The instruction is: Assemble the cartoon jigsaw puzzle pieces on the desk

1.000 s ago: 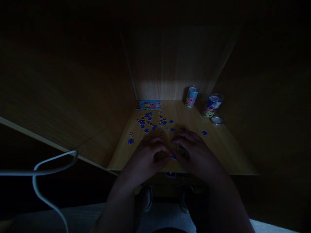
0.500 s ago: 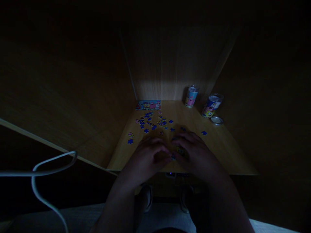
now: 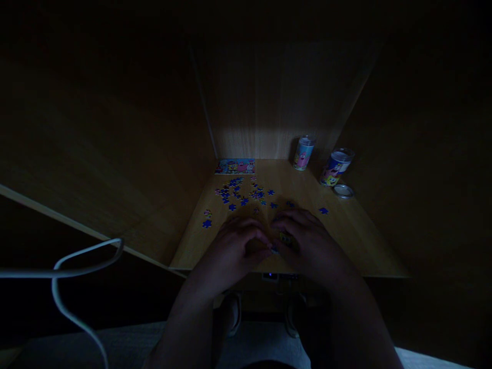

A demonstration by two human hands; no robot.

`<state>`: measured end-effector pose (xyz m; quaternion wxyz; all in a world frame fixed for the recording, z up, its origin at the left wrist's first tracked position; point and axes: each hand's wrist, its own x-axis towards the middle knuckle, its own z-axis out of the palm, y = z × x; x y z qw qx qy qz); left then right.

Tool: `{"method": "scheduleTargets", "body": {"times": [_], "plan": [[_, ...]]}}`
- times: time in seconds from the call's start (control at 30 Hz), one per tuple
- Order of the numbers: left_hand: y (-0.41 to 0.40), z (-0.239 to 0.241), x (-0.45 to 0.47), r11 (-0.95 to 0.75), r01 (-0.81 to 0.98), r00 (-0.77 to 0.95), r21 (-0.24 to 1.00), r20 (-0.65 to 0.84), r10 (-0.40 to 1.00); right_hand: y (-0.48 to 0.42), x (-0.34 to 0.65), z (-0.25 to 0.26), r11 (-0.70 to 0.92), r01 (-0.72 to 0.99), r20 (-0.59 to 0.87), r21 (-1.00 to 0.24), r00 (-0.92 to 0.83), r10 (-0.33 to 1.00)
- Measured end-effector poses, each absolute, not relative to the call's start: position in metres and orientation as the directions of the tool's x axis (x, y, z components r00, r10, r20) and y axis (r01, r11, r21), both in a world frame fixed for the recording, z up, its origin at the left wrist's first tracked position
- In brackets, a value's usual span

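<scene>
My left hand (image 3: 234,246) and my right hand (image 3: 307,241) rest side by side on the near part of a wooden desk (image 3: 357,230), fingers curled and fingertips meeting over a few small puzzle pieces (image 3: 285,239) that sit between them. Both hands pinch at these pieces; the scene is very dark. Several loose blue puzzle pieces (image 3: 238,195) lie scattered beyond the hands, toward the back left. A single blue piece (image 3: 323,210) lies right of my right hand.
A colourful cartoon picture card (image 3: 235,166) lies at the back left corner. Two printed tins (image 3: 303,152) (image 3: 335,167) stand at the back right, with a round lid (image 3: 343,191) in front. Wooden walls enclose the desk. A white cable (image 3: 69,266) loops at left.
Almost nothing has changed; both hands stay together over the pieces, with only slight finger shifts.
</scene>
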<state>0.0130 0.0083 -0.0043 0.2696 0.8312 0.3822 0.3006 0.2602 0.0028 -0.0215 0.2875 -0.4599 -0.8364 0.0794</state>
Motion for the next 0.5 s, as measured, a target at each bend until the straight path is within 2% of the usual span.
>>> {"method": "scheduleTargets", "body": {"times": [0.5], "plan": [[0.0084, -0.0063, 0.0142, -0.567, 0.456, 0.523, 0.686, 0.308, 0.794, 0.0012, 0.2599, -0.0202, 0.552, 0.73, 0.397, -0.403, -0.404, 0.824]]}}
